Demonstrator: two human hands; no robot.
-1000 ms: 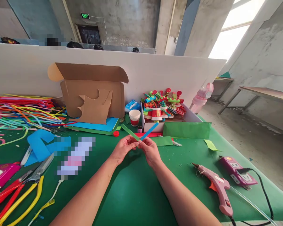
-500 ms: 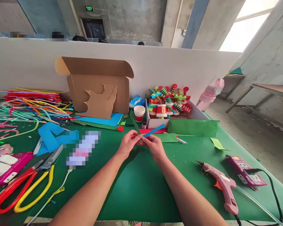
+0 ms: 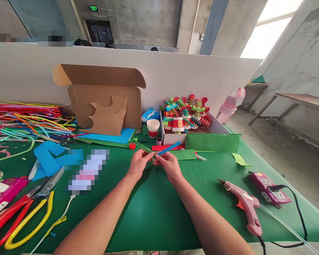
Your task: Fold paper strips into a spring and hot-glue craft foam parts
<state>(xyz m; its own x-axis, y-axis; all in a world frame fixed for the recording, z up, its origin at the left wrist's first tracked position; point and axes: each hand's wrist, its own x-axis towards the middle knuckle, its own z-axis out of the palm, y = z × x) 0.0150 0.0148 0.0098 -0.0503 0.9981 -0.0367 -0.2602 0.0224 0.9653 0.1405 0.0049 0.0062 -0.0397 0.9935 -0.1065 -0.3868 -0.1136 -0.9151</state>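
Strips: a narrow green paper strip [image 3: 143, 146] and a narrow blue paper strip [image 3: 169, 148] meet at their near ends, held just above the green-covered table [image 3: 154, 212], between its middle and its far edge.
Left hand: the left hand [image 3: 138, 164] pinches the green paper strip's near end between thumb and fingertips [image 3: 148, 156], which are closed on it.
Right hand: the right hand [image 3: 168, 166] is closed the same way on the blue paper strip's near end, its fingertips [image 3: 157, 160] touching those of the left.
Axes: the green strip's long axis runs up and away to the left, the blue strip's up and away to the right (together a shallow V opening toward the far edge).
Hidden: the joint between the two strips lies under the fingertips, so whether they overlap cannot be told.
Just behind: a flat red paper strip [image 3: 162, 147] and a white cardboard box [image 3: 172, 139] full of coloured paper figures, with a stack of paper cups [image 3: 152, 128] beside it.
Right side: a pink glue gun [image 3: 244, 205] lies near the right edge, with a pink power strip [image 3: 268, 183] beyond it.
Left side: red and yellow-handled scissors [image 3: 23, 212] lie at the near left corner, cut off by the frame.
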